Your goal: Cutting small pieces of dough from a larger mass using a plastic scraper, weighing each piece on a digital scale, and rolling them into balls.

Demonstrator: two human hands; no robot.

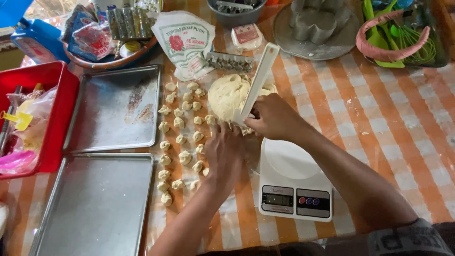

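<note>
Two risks: my right hand [271, 116], its grip closed around the white scraper [258, 80], cuts the dough ball [227, 95] right beside my left hand [222, 149], whose flat, open fingers could get nicked or squash the small dough pieces [182, 137].
</note>
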